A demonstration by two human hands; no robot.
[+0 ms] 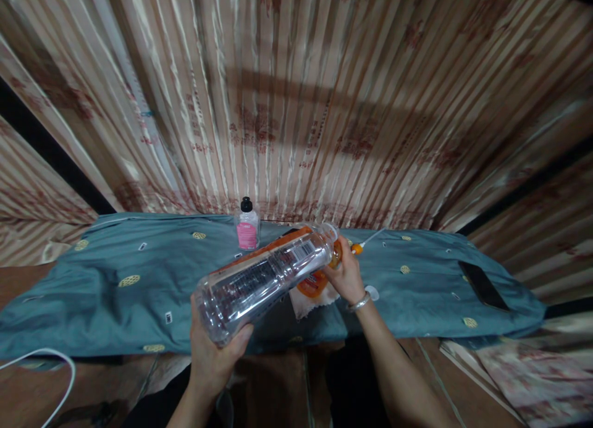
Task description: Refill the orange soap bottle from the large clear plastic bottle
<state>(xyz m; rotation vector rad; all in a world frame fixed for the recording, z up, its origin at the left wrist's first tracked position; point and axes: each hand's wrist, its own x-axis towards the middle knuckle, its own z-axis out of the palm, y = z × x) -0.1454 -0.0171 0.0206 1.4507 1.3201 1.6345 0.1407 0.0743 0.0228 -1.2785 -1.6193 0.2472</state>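
A large clear plastic bottle (266,280) with an orange-edged label is held tilted over the green cloth, its neck up to the right. My left hand (215,354) is wrapped round its base at the lower left. Near the bottle's neck, my right hand (345,272) is closed around a small amber container, partly hidden by the fingers. An orange piece with a pale stem (356,249) sticks out beside that hand. Below the big bottle, an orange packet or label (312,285) shows on a white cloth (312,306).
A small clear bottle with pink label and black cap (248,230) stands at the back. A dark phone (483,285) lies at the right on the green cloth (417,292). A round clear lid (372,293) is by my right wrist. A patterned curtain (296,107) hangs behind.
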